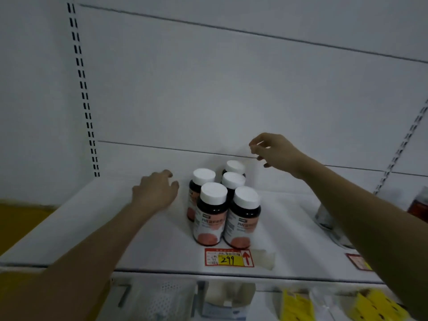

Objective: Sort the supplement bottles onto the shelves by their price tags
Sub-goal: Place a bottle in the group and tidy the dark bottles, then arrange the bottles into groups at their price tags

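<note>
Several dark supplement bottles [228, 205] with white caps and pink-and-white labels stand in a tight cluster on the white shelf [115, 228]. A red and yellow price tag [228, 257] reading 299 sits on the shelf's front edge just below them. My left hand [155, 191] hovers left of the cluster, fingers loosely curled, holding nothing. My right hand [274, 151] is raised above and behind the cluster near the back panel, fingers loosely bent, holding nothing.
Another dark bottle [418, 205] shows at the right edge behind my right forearm, with a second red price tag [357, 261] below it. Under the shelf lie white and yellow packets [375, 304]. Slotted uprights run up the left and right of the back panel.
</note>
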